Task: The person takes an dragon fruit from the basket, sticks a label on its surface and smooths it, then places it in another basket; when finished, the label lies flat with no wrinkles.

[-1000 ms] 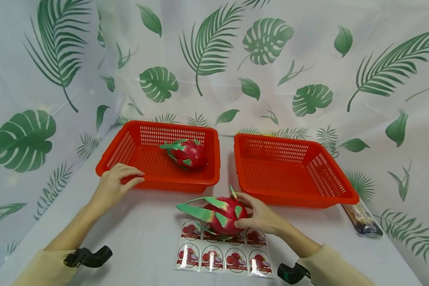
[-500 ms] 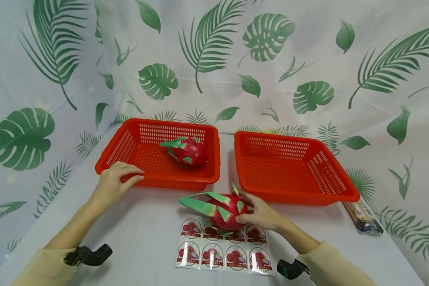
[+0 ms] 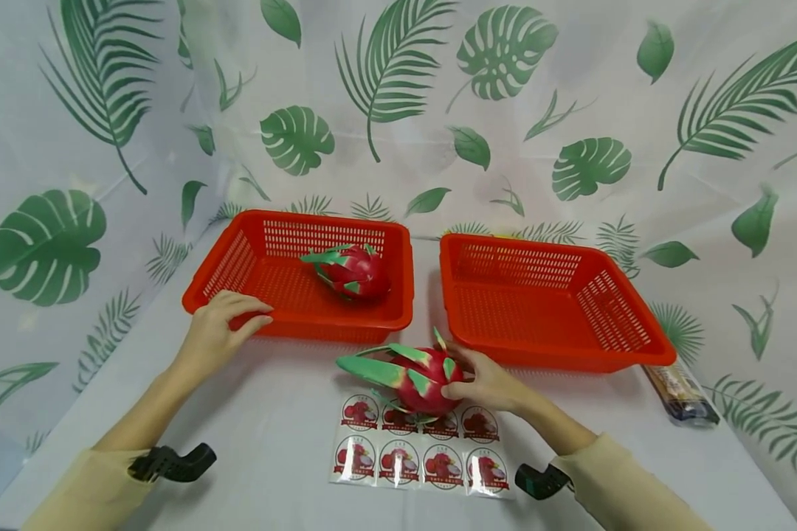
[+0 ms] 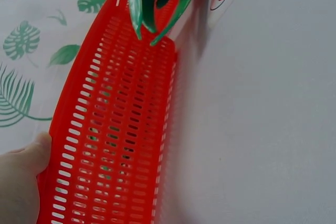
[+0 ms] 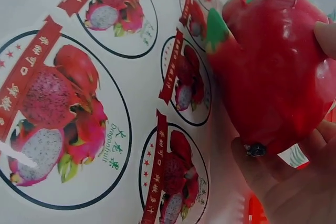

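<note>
My right hand [image 3: 488,380] holds a red dragon fruit [image 3: 425,383] with green leaf tips from its right end. In the right wrist view the thumb and fingers sit on opposite sides of the dragon fruit [image 5: 275,72], with its dark end spot showing. The fruit is over the back row of a sheet of round dragon fruit stickers [image 3: 420,483]. At the left red basket [image 3: 332,327], my left hand [image 3: 222,332] grips the front rim. A second dragon fruit [image 3: 359,273] lies inside that basket. In the left wrist view the thumb [image 4: 42,150] meets the rim.
Another red basket [image 3: 558,360] stands to the right, with bare floor inside. A long clear packet [image 3: 680,398] lies beyond its right front corner. A white table [image 3: 272,442] bears everything, and a leaf-patterned cloth [image 3: 398,169] hangs behind.
The head view has tilted slightly, shifting the scene upward. My right hand still holds the dragon fruit, now drawn slightly right over the stickers. My left hand stays on the basket rim.
</note>
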`<action>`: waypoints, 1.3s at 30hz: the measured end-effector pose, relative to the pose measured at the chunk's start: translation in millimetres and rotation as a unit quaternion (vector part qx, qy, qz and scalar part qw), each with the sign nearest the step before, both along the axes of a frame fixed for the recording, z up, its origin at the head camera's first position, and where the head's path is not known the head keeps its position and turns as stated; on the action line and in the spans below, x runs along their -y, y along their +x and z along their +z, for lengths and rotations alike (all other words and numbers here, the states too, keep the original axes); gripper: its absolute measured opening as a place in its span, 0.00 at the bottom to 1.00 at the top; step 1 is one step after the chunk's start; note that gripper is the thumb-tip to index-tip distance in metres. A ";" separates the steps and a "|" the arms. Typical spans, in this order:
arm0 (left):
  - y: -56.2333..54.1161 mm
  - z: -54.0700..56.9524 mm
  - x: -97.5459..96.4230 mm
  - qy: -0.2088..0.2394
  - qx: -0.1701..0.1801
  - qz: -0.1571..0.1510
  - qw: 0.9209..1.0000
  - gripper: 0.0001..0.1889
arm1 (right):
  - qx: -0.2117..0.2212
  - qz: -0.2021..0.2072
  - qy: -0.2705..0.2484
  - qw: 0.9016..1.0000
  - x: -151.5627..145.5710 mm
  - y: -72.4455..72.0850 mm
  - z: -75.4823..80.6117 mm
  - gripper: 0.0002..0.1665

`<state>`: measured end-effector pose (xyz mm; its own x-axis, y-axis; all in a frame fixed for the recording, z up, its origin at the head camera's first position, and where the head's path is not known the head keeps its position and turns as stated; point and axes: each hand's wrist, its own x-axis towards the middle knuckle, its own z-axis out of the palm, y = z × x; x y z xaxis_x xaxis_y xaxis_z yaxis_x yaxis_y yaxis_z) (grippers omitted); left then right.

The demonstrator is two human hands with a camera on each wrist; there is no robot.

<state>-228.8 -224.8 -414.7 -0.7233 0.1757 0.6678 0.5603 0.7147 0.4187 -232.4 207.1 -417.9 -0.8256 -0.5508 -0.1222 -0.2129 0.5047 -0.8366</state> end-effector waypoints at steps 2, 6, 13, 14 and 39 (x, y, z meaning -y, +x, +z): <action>-0.2 -0.2 -0.9 0.001 0.002 0.004 1.000 0.12 | 0.000 0.004 0.004 1.000 0.7 -1.4 1.6 0.51; 0.5 3.1 -7.4 0.013 -0.027 -0.001 1.000 0.14 | 0.005 0.004 0.014 1.000 1.4 -3.7 8.2 0.52; 14.7 12.4 -39.9 0.043 -0.049 -0.059 0.996 0.14 | -0.009 -0.008 0.031 0.999 -3.1 -10.6 20.4 0.53; 18.1 11.0 -46.4 0.043 -0.028 -0.067 0.996 0.13 | -0.010 -0.008 0.033 0.999 -3.9 -11.3 21.1 0.53; 49.5 -52.2 -110.9 -0.062 0.228 -0.049 0.970 0.22 | -0.018 0.004 0.000 1.000 18.4 1.0 4.4 0.53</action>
